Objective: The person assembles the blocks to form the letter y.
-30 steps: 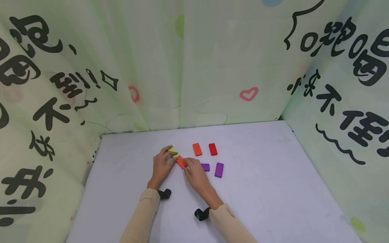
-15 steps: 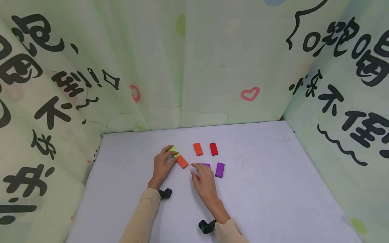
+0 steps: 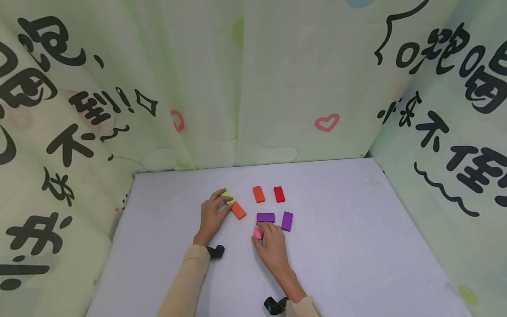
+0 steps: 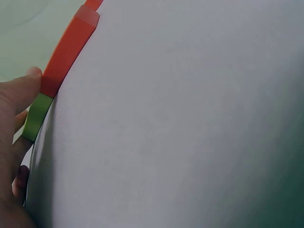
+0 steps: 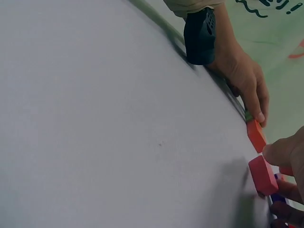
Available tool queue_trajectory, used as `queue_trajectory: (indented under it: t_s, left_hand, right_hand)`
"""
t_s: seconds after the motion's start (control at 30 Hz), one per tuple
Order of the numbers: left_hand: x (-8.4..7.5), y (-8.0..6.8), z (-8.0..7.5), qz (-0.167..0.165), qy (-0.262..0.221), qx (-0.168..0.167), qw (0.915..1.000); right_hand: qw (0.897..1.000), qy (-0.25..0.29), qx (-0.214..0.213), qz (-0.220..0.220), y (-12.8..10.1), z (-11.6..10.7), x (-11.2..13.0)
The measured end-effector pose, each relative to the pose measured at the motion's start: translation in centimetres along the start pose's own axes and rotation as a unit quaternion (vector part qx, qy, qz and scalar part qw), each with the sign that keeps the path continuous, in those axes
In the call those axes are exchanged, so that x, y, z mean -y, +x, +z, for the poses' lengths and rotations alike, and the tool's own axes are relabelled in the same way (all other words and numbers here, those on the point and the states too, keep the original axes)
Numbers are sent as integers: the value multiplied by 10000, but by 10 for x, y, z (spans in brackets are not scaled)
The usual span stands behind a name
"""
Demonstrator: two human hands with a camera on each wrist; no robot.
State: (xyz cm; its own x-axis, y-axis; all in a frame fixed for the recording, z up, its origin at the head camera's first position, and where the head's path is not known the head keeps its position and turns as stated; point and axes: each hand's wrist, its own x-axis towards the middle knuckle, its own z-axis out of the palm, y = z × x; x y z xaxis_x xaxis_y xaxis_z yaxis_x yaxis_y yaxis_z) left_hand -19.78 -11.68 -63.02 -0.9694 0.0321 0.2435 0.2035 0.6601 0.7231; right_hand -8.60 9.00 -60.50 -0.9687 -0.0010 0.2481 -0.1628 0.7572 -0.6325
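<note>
My left hand [image 3: 214, 215] pinches a lime green block [image 3: 228, 198] between thumb and fingers. Against the green block's near end lies an orange block [image 3: 238, 210], forming one slanting line; in the left wrist view my thumb tip rests by the joint between the green block [image 4: 37, 117] and the orange block [image 4: 69, 52]. My right hand [image 3: 274, 248] holds a pink block [image 3: 258, 233] between thumb and fingers, just on the near side of a purple block [image 3: 265, 217]. In the right wrist view the pink block [image 5: 262, 175] shows its side face.
A second purple block [image 3: 287, 221] lies beside the right hand's fingers. Farther back on the white table [image 3: 356, 246] are another orange block [image 3: 259, 194] and a red block [image 3: 279, 194]. A printed curtain [image 3: 277, 88] stands behind the table and at both sides.
My right hand has let go of the slanted orange block and moved right and nearer, to the pink block, which now shows. The left hand stays on the green block.
</note>
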Motion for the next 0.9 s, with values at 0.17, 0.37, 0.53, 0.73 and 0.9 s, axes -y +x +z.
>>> queue_trajectory:
  t_s: [0.17,0.37,0.53,0.73,0.9]
  left_hand:
    - [0,1,1,-46,41,58,10000]
    - [-1,2,0,-66,52,72,9999]
    - [-3,1,0,-115,54,89,9999]
    - [-3,1,-1,-86,-21,65,9999]
    - [-3,1,-1,-98,-33,75,9999]
  right_hand:
    - [9998,-155,-102,-88,-6,0,-3]
    - [9998,-31,-99,-190,-7,0,-5]
    - [9998,108,132,-127,-5,5,-5]
    - [9999,-27,71,-148,-1,13,0]
    - [9998,-173,128,19,1,17,5]
